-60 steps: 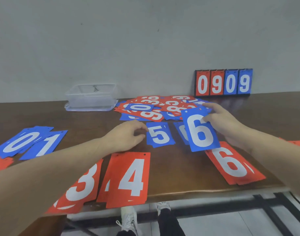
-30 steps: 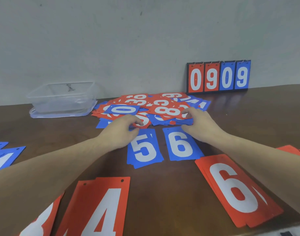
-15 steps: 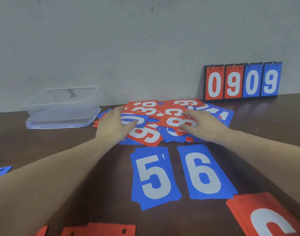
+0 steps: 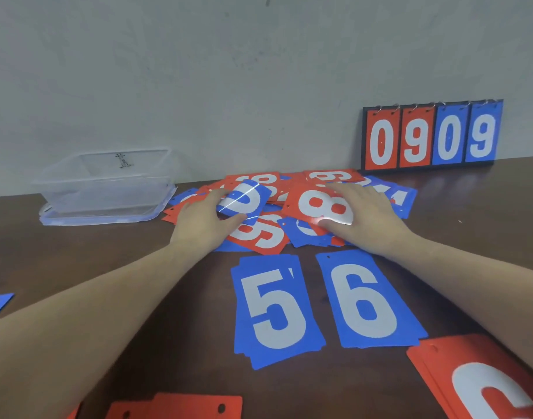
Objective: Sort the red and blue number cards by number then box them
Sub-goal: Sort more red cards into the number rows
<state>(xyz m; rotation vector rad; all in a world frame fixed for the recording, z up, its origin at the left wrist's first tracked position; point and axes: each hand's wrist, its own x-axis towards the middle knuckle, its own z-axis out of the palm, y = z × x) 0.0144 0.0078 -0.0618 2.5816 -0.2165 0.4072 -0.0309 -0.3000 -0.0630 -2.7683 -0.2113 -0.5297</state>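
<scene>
- Both my hands are in the unsorted pile (image 4: 292,204) at 12 o'clock on the table (image 4: 77,255).
- Left hand (image 4: 203,220): thumb and fingers pinch a blue card (image 4: 244,201), tilted up off the heap; its digit looks like a 0 but glare crosses it, so I can't be sure.
- Right hand (image 4: 364,216): fingers spread flat, pressing on a red 8 card (image 4: 316,205), gripping nothing.
- Done so far, as I judge it: blue 5 stack (image 4: 274,309) and blue 6 stack (image 4: 368,300) side by side at 6 o'clock; red 6 stack (image 4: 482,379) at 4 o'clock; red cards (image 4: 180,406) at 7 o'clock, digits out of view.
- Left: a good many mixed cards remain in the pile.
- Clear box (image 4: 105,186) at 10 o'clock holds no cards; boxing not started.
- Scoreboard (image 4: 431,136) reading 0909 stands at 1 o'clock by the wall.
</scene>
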